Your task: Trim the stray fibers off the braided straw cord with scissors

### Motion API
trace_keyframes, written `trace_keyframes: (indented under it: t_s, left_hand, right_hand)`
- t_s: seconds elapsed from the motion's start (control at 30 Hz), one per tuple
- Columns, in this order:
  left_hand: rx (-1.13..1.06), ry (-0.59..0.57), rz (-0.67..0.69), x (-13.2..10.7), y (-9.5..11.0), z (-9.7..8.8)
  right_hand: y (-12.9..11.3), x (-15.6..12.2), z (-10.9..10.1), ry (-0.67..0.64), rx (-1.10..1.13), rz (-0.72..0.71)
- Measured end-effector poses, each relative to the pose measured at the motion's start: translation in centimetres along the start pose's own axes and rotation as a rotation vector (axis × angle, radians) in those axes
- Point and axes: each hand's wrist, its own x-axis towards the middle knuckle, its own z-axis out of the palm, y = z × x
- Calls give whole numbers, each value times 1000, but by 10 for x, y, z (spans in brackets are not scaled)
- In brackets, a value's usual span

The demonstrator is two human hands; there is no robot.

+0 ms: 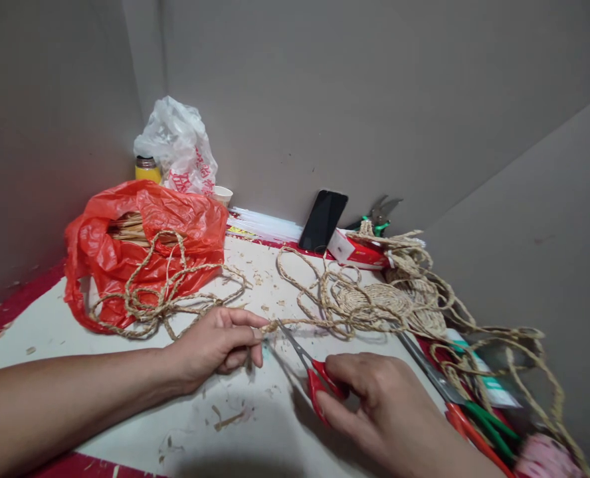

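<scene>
My left hand [228, 342] pinches a braided straw cord [305, 323] between thumb and fingers, over the middle of the white board. My right hand [375, 398] is wrapped round the red handles of a pair of scissors [305, 358]. The scissors' blades are parted, their tips at the cord just right of my left fingertips. To the right the cord runs into a loose tangle beside a coiled woven straw piece [369, 299]. More braided cord [150, 292] lies in loops to the left, partly over a red plastic bag [185, 212].
Straw strips [128, 228] show in the red bag. Behind stand a yellow jar [147, 170], a white plastic bag [175, 136] and a paper cup [222, 194]. A phone [323, 220] leans on the wall near pruning shears [382, 212]. Large scissors [434, 375] lie at right. Straw scraps litter the board [125, 405].
</scene>
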Motion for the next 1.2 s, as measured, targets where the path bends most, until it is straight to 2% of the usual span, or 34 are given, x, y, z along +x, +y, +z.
trace_keyframes:
  t_s: [0.27,0.6,0.73,1.07,1.2]
  left_hand:
    - [-84,44,44,0,3,0]
    - [-40,-39,11,-2,3,1]
    - [-2,-57,30,-3,4,2]
    - [0,-31,75,-4,5,1]
    - [0,-66,72,-3,5,0]
  right_hand:
    - [3,3,-4,-169,148,107]
    - [3,10,5,-311,775,207]
    - [3,12,7,-372,919,237]
    - [7,12,3,-365,982,210]
    - [7,14,4,-289,1025,195]
